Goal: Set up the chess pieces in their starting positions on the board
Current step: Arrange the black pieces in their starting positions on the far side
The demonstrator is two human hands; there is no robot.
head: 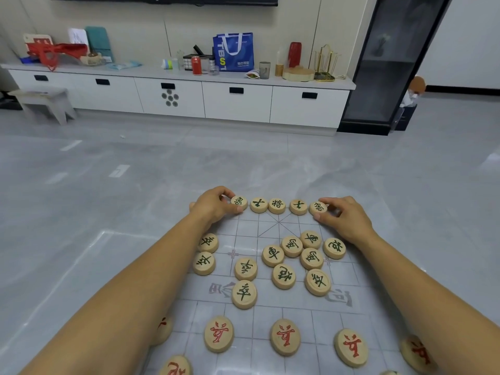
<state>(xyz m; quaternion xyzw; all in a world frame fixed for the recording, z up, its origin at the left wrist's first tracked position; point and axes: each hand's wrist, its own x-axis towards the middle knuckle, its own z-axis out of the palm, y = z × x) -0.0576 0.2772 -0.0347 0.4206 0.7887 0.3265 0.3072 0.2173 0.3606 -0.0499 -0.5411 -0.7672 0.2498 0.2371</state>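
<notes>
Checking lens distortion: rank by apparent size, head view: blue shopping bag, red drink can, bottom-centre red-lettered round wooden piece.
1. blue shopping bag
2. red-lettered round wooden piece, nearly as big only through nearness
3. red drink can

Way past the grip we see a long white cabinet [173,98] running along the wall. On top, straight out from the grip, sits a blue bag [234,51] with a red can [196,65] just left of it. Further right we've got a grey cup [264,69], a tall red tin [294,54] and a gold rack [325,63]. Far left of the grip there's a small stool [43,101] on the grey floor [108,158], far right a dark glass cabinet [392,63].
</notes>
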